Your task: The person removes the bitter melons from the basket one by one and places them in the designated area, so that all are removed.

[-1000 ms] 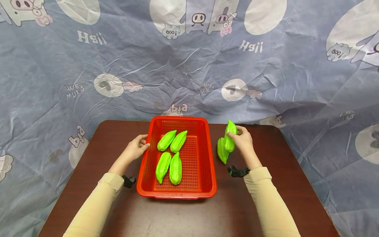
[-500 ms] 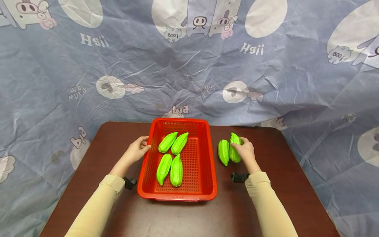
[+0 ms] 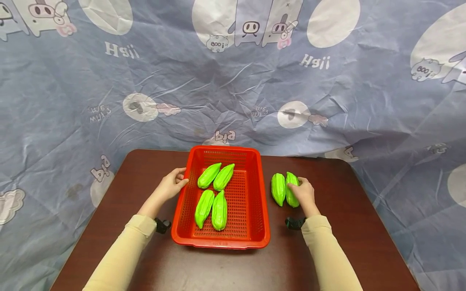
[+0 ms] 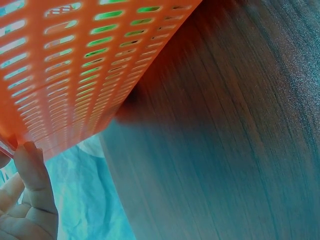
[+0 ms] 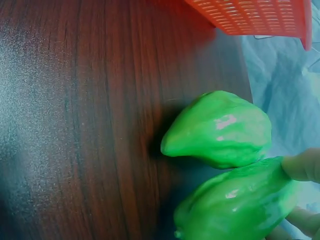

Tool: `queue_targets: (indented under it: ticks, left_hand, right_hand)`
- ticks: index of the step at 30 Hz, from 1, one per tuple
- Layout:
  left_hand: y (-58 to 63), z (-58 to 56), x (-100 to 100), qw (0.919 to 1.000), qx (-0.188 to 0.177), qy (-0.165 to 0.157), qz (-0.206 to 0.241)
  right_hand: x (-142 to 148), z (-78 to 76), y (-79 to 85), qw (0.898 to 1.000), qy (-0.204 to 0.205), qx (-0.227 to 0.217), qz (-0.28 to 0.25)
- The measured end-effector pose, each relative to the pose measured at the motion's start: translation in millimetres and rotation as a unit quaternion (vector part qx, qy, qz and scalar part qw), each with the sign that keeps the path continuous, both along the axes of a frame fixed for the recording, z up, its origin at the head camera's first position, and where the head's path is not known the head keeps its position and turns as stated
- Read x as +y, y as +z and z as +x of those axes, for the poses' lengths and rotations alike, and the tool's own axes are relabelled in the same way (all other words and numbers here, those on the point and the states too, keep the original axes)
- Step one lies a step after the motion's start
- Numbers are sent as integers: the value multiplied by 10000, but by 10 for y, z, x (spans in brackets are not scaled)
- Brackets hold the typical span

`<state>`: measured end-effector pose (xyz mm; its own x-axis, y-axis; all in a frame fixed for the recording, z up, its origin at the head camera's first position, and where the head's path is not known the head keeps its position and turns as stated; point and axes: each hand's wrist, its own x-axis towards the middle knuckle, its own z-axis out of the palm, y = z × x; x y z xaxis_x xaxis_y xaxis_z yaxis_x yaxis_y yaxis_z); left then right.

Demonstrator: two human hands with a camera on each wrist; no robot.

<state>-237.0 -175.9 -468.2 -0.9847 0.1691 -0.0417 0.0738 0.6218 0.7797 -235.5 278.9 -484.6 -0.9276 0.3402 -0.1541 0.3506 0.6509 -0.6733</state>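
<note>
My right hand (image 3: 305, 195) holds a bright green ridged gourd (image 3: 291, 197) between thumb and fingers, low at the tabletop right of the red basket. A second green gourd lies just to its left; in the right wrist view this loose gourd (image 5: 222, 130) sits against the held one (image 5: 240, 200). My left hand (image 3: 169, 187) pinches the left rim of the red perforated plastic basket (image 3: 220, 243). In the left wrist view, the thumb and fingers (image 4: 34, 170) meet at the basket's edge. Inside the basket, several like gourds (image 3: 219, 212) lie in two pairs on its left side.
The dark brown wooden table (image 3: 225, 268) carries everything, its back edge close to a blue-grey printed cloth (image 3: 225, 89). Black straps with small devices sit at both wrists. Bare tabletop shows in front of the basket and to the right of my right hand.
My right hand has lowered the gourd from above the other one and set it down on its right side. The left hand stays at the basket rim.
</note>
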Motion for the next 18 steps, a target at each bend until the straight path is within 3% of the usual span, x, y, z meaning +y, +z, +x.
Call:
queue_targets:
  ticks: [18]
  left_hand:
    - [18, 10, 15, 10000, -92, 27, 19]
  right_hand:
    - [-52, -35, -137, 9995, 259, -186, -41]
